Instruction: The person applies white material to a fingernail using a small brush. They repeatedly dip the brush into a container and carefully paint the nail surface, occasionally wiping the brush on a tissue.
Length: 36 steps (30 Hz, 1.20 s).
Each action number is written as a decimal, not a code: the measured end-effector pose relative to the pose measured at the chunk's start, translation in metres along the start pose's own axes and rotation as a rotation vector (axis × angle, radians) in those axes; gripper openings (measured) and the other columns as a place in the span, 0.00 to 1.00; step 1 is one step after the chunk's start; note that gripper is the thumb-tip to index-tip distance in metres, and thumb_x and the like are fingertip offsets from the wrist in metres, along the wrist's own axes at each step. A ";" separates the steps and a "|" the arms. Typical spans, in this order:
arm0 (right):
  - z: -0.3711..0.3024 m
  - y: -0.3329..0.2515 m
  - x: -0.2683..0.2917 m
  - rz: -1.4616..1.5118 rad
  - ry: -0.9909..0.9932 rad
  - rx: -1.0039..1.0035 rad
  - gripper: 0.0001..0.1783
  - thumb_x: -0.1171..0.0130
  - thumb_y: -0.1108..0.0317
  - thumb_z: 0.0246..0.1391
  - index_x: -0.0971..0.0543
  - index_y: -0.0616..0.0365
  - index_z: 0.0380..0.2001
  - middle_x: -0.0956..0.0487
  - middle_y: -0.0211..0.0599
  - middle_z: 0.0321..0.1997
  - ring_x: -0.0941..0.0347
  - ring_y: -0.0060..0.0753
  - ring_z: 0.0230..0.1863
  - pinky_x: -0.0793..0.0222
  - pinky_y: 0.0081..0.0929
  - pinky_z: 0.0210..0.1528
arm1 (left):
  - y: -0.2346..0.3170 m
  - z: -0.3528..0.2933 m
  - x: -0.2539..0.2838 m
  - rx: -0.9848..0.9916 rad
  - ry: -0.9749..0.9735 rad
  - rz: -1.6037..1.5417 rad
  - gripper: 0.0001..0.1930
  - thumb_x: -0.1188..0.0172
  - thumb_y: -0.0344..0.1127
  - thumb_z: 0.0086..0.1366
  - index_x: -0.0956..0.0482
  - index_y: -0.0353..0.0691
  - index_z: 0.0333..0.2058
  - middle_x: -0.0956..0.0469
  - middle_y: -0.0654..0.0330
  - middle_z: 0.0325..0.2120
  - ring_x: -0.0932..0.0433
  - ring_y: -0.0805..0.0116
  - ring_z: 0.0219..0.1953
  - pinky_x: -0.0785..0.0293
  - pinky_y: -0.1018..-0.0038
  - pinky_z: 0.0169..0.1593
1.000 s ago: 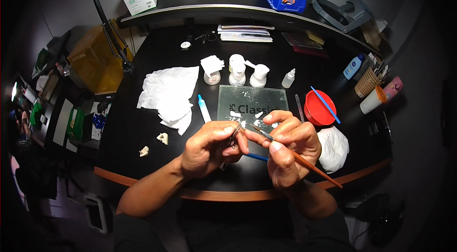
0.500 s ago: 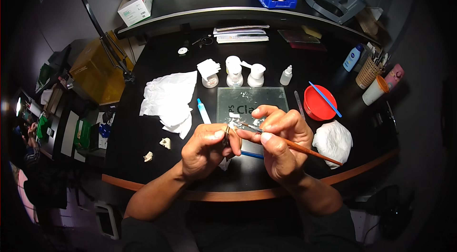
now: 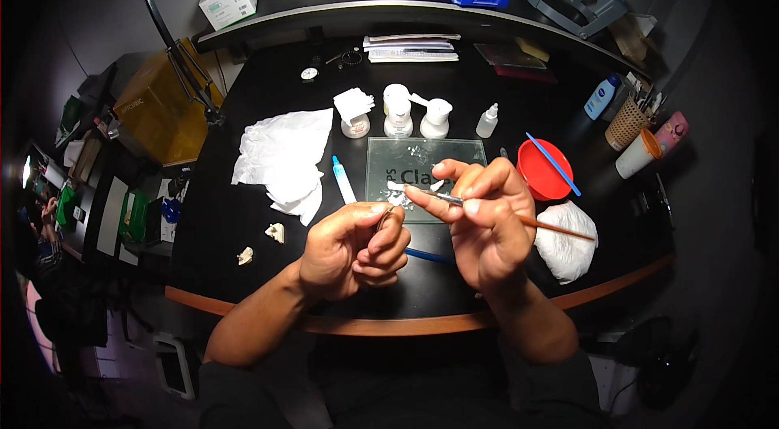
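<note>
A slim paintbrush (image 3: 564,229) with a brown wooden handle and metal ferrule is pinched in my right hand (image 3: 492,226). Its tip end lies by my extended index finger, over the glass slab (image 3: 380,155) in the picture; whether they touch is unclear. White paste or powder (image 3: 398,197) is smeared on the slab. Curled fingers and thumb of my left hand (image 3: 349,249) close on a small, dark metallic piece (image 3: 385,219), mostly hidden, its kind unclear. Beyond the slab stand several white jars (image 3: 398,117). Two small cream-coloured models, perhaps dental casts (image 3: 276,233), sit to the left.
White tissue (image 3: 284,153) and a blue-capped tube (image 3: 342,179) lie left of the slab. To the right are a red bowl (image 3: 539,178) with a blue stick across it, a wadded white cloth (image 3: 568,246) and a dropper bottle (image 3: 487,121). A black lamp arm (image 3: 174,52) rises at the left.
My right hand has drawn the brush up and away from my left hand, so its tip now appears over the slab. My left fingers have curled tighter. The whole view has shifted slightly.
</note>
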State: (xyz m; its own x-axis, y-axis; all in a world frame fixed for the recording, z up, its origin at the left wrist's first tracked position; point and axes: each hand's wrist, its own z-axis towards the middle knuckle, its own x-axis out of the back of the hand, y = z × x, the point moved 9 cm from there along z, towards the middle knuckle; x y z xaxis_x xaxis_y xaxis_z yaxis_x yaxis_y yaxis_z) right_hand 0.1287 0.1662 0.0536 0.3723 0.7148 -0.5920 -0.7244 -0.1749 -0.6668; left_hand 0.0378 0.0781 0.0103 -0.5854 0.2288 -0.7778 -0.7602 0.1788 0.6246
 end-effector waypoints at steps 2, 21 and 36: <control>0.003 0.006 0.004 0.073 0.001 -0.069 0.04 0.52 0.80 0.54 0.28 0.64 0.32 0.26 0.44 0.32 0.28 0.45 0.60 0.24 0.66 0.63 | -0.001 -0.001 0.001 0.007 -0.020 0.003 0.23 0.61 0.46 0.79 0.37 0.42 0.24 0.40 0.65 0.18 0.47 0.79 0.18 0.46 0.80 0.22; 0.001 0.017 -0.002 -0.087 -0.160 -0.217 0.04 0.50 0.79 0.48 0.28 0.59 0.28 0.26 0.37 0.18 0.23 0.32 0.36 0.27 0.55 0.66 | 0.010 -0.008 0.010 0.056 0.077 0.505 0.21 0.53 0.35 0.72 0.37 0.38 0.18 0.41 0.65 0.17 0.42 0.73 0.22 0.41 0.73 0.29; 0.001 0.015 -0.007 -0.090 -0.203 -0.215 0.02 0.49 0.78 0.50 0.27 0.61 0.28 0.25 0.38 0.18 0.23 0.37 0.44 0.25 0.55 0.64 | 0.005 -0.008 0.014 0.109 0.121 0.436 0.20 0.51 0.36 0.72 0.35 0.39 0.18 0.40 0.66 0.18 0.41 0.75 0.22 0.42 0.73 0.29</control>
State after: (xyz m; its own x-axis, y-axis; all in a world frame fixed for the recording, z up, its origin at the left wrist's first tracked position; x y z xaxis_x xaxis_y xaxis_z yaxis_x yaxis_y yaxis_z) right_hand 0.1143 0.1588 0.0480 0.2900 0.8511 -0.4377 -0.5466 -0.2281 -0.8057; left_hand 0.0231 0.0747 0.0022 -0.8772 0.1928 -0.4396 -0.4058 0.1916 0.8937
